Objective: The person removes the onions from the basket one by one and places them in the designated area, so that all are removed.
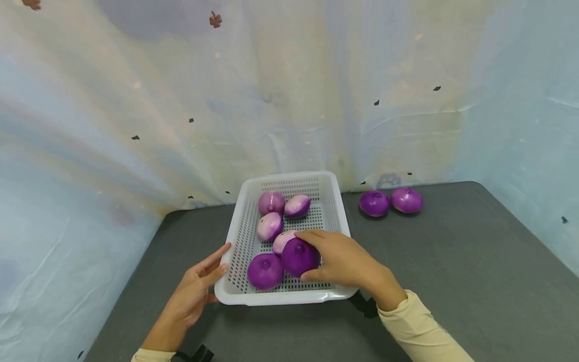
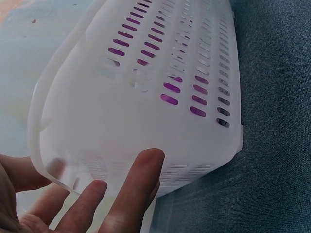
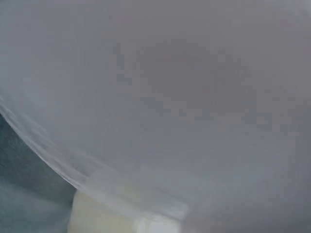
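A white perforated plastic basket (image 1: pixel 336 216) stands on the dark table, with several purple onions inside. My right hand (image 1: pixel 346 259) reaches over its right side and grips a deep purple onion (image 1: pixel 300 259) between thumb and fingers, low in the near part of the basket. Right beside it are another dark onion (image 1: pixel 265 272) and a paler onion (image 1: pixel 282 240), partly hidden. My left hand (image 1: pixel 192 291) holds the basket's left rim; in the left wrist view one digit crosses the rim and the other fingers (image 2: pixel 138 187) lie against the outer wall.
Two more purple onions (image 1: pixel 374 203) (image 1: pixel 406 200) sit side by side at the table's back right. A pale patterned sheet (image 1: pixel 289 100) hangs behind the dark table (image 1: pixel 452 261). The basket's blurred white wall (image 3: pixel 170 97) fills most of the right wrist view.
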The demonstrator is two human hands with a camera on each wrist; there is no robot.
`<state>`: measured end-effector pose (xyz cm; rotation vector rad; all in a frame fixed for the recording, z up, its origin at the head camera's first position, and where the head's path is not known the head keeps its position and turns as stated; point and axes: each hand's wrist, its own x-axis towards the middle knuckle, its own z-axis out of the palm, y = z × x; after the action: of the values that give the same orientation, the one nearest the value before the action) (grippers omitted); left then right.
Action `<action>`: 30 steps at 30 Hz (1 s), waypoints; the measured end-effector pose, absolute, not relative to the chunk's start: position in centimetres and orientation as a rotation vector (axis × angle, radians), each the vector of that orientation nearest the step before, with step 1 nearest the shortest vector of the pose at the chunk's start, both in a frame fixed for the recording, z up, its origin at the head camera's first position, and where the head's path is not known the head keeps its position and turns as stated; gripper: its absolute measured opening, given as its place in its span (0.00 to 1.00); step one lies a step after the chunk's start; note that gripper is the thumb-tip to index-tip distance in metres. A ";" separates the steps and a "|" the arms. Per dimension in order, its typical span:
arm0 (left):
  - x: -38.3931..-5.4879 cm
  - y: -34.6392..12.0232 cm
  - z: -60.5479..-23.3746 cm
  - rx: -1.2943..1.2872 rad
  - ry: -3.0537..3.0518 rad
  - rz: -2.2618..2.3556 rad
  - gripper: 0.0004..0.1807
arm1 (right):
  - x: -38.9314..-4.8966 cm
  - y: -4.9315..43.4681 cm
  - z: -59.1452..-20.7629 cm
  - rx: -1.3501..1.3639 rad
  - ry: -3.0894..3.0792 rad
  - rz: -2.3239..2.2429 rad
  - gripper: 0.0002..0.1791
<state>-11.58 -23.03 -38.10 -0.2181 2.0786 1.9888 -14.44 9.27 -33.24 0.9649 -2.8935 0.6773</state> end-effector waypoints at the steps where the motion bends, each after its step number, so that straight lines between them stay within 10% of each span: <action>1: -11.6 -23.1 -38.0 -0.216 2.074 1.988 0.32 | -14.4 9.4 -33.0 0.954 -2.895 0.685 0.48; 30: -11.5 -23.1 -37.9 -0.184 2.091 1.977 0.31 | -14.7 17.2 -30.8 0.614 -2.896 0.805 0.49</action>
<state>-11.45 -23.05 -37.86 -0.1835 2.0915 1.9775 -14.68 17.17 -30.77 0.6144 -2.8961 0.8050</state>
